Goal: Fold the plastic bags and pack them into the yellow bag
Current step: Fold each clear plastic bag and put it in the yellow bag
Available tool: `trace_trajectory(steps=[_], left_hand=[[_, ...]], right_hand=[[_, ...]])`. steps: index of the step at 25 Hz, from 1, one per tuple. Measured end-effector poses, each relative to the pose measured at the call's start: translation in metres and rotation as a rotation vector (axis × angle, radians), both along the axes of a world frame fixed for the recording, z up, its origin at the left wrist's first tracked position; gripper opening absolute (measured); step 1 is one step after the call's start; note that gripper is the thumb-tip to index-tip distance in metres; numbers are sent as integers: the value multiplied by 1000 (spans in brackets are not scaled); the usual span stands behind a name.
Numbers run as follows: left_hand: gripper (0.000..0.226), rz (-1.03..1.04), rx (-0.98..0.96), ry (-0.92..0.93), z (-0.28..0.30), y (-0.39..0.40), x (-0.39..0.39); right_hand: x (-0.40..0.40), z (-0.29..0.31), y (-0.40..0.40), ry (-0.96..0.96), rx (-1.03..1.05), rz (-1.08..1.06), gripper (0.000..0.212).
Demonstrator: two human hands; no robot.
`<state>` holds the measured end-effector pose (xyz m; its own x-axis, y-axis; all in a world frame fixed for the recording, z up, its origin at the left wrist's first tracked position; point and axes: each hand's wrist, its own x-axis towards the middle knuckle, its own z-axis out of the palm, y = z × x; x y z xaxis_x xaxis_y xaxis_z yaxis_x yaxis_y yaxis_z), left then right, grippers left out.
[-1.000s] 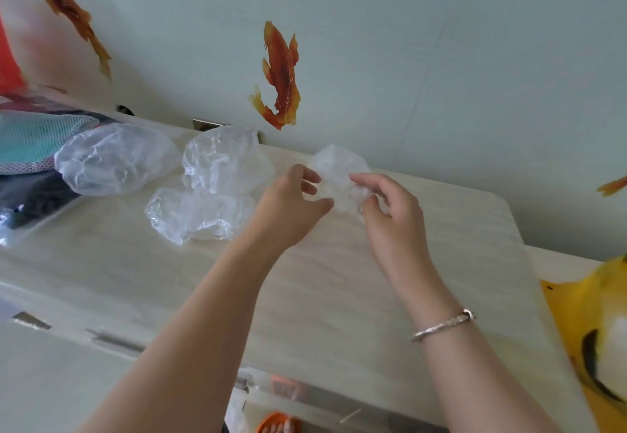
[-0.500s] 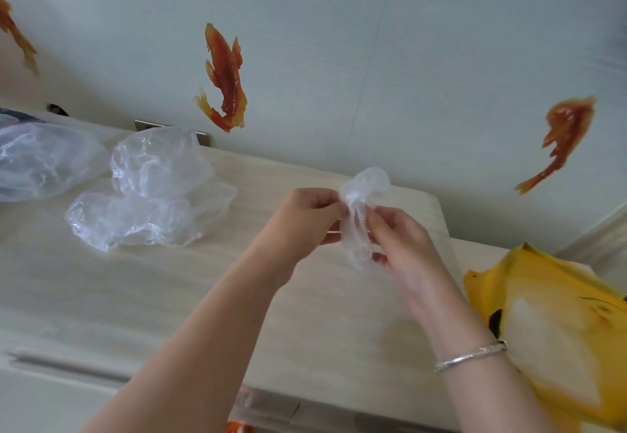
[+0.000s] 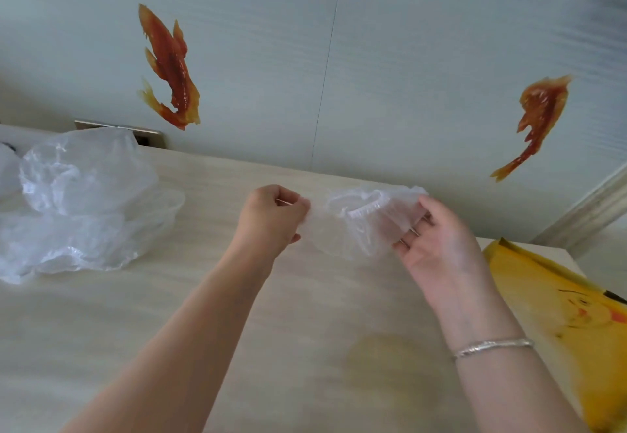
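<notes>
Since prev frame, bunched plastic bag (image 3: 359, 220) now stretched L–R above desk (image 3: 305, 347): left hand (image 3: 271, 217) pinches one end, right hand (image 3: 437, 246), fingers loosely curled, holds other; yellow bag (image 3: 556, 313) nearer right hand, at desk's right edge

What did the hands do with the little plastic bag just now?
The left hand and right hand moved apart, stretching the bunched bag out wide between them. Both kept hold of it. The loose bags stayed on the table, and the yellow bag stayed at the right.
</notes>
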<state>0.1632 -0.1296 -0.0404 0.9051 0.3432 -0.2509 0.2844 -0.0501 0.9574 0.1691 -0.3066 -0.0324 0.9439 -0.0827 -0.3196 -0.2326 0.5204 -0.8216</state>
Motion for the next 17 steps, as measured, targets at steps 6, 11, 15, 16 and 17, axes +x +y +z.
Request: trace_trajectory(steps=[6,11,15,16,17], left_hand=[[36,-66,-282,78,0,-1,18],[42,-374,-271,139,-3,4,18],[17,-144,-157,-41,-7,12,19],[17,-74,-75,-94,-8,14,19],[17,-22,-1,-148,-8,15,19]], right_hand=[[20,-5,7,-12,-55,130,19],[31,-10,22,-8,-82,355,15],[40,-21,24,95,-423,278,42],[39,-22,25,124,-438,320,52],[37,-21,26,148,-426,367,58]])
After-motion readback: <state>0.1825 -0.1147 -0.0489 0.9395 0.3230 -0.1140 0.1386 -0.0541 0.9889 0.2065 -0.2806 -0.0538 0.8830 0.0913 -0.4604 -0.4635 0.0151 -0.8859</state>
